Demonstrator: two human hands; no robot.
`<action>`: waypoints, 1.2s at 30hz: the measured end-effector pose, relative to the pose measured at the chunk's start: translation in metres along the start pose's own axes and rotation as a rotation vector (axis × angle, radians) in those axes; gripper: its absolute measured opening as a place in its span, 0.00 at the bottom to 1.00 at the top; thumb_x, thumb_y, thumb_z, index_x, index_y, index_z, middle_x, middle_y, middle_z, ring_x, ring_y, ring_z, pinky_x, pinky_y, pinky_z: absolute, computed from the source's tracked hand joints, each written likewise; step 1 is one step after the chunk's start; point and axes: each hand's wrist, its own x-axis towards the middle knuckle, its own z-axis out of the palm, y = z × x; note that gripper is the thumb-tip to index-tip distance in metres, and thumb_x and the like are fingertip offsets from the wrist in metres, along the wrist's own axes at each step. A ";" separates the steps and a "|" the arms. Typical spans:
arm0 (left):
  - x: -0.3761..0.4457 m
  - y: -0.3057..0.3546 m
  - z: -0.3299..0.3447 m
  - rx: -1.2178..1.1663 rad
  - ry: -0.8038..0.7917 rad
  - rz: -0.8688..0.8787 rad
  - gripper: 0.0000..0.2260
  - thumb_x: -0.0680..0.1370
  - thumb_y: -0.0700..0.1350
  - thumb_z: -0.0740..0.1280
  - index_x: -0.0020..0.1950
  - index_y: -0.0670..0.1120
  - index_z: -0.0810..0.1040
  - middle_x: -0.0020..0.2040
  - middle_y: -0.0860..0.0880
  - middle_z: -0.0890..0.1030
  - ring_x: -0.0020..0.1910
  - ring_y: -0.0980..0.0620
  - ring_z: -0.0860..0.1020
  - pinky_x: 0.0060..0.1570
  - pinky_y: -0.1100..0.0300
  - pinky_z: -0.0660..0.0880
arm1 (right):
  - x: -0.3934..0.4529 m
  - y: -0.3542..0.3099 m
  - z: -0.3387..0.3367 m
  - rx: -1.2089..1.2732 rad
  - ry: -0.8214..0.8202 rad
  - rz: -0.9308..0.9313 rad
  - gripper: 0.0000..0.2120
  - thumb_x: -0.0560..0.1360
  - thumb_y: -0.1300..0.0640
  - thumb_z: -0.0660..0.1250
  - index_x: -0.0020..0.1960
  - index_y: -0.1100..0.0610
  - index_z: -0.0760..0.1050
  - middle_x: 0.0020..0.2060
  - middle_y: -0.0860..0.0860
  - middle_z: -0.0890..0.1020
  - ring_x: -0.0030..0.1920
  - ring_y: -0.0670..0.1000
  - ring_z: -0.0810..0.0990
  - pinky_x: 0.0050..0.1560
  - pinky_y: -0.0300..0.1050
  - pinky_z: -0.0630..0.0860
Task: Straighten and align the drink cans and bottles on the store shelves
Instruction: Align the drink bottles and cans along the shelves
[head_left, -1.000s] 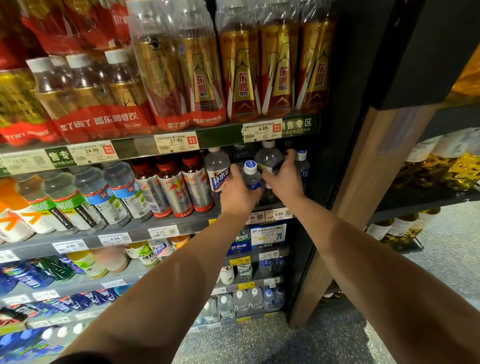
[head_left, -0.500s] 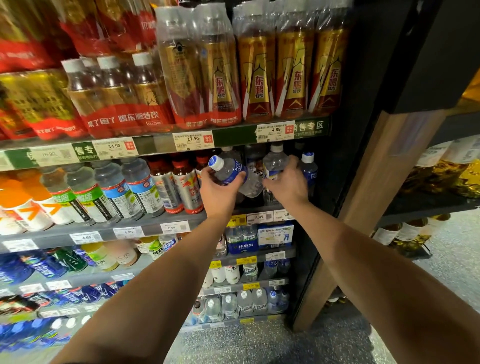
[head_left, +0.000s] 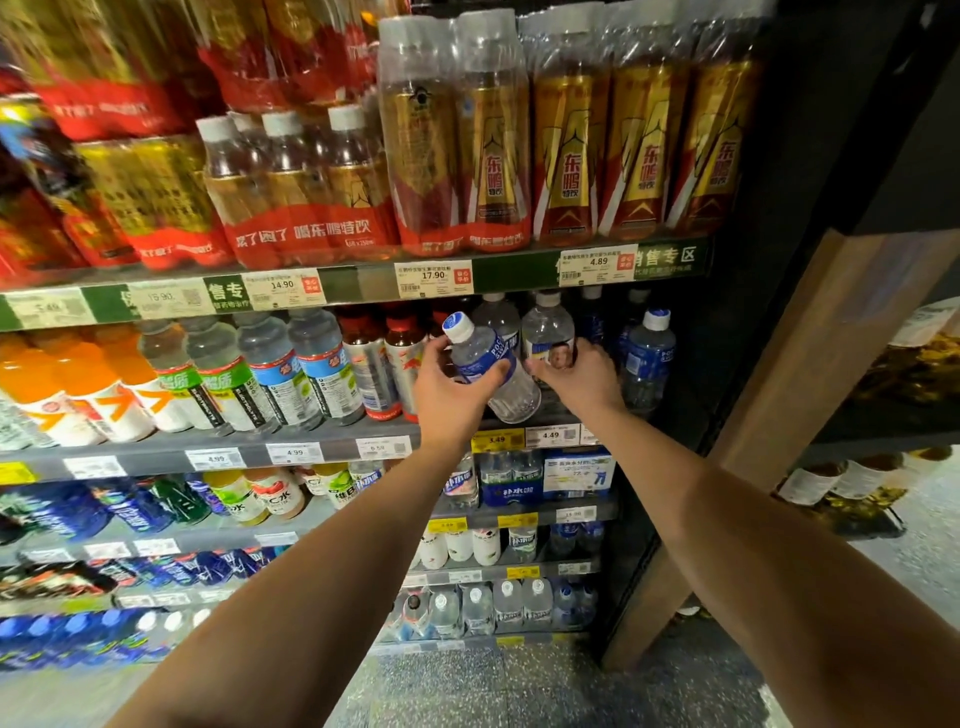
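On the second shelf (head_left: 332, 451), my left hand (head_left: 449, 402) grips a clear bottle with a blue label (head_left: 483, 361). It is lifted off the shelf and tilted, white-and-blue cap pointing up-left. My right hand (head_left: 584, 382) is closed around the lower part of an upright clear bottle (head_left: 546, 327) just to the right. Another clear bottle (head_left: 498, 318) stands behind them. A blue-labelled bottle (head_left: 648, 358) stands alone at the shelf's right end, apart from my right hand.
Red-capped drinks (head_left: 400, 358) stand just left of my left hand, with clear and orange bottles further left. Shrink-wrapped gold bottle packs (head_left: 566, 150) fill the shelf above. Price tags (head_left: 550, 435) line the shelf edge. A wooden post (head_left: 779, 395) bounds the right side.
My left hand has lifted the blue-labelled bottle from its upright stand and tipped it to the left. My right hand has stayed on the neighbouring bottle.
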 end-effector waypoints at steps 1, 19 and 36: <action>-0.001 0.001 0.000 0.019 -0.006 0.009 0.31 0.67 0.51 0.79 0.67 0.48 0.71 0.54 0.56 0.77 0.54 0.58 0.77 0.57 0.61 0.76 | 0.000 0.002 -0.001 0.014 -0.005 -0.006 0.26 0.67 0.38 0.74 0.53 0.57 0.76 0.52 0.55 0.80 0.52 0.56 0.79 0.45 0.43 0.71; -0.035 0.015 0.083 0.202 -0.271 0.123 0.31 0.66 0.48 0.80 0.66 0.47 0.74 0.58 0.51 0.81 0.54 0.59 0.77 0.56 0.62 0.74 | -0.033 0.049 -0.039 0.298 0.160 0.097 0.11 0.78 0.65 0.61 0.58 0.60 0.77 0.52 0.54 0.83 0.52 0.52 0.81 0.54 0.44 0.75; -0.032 0.025 0.165 0.312 0.035 0.014 0.25 0.65 0.50 0.79 0.59 0.44 0.78 0.58 0.46 0.73 0.53 0.45 0.78 0.50 0.57 0.73 | -0.021 0.075 -0.052 0.424 -0.010 0.157 0.13 0.80 0.63 0.59 0.63 0.55 0.73 0.51 0.54 0.82 0.52 0.56 0.81 0.54 0.54 0.78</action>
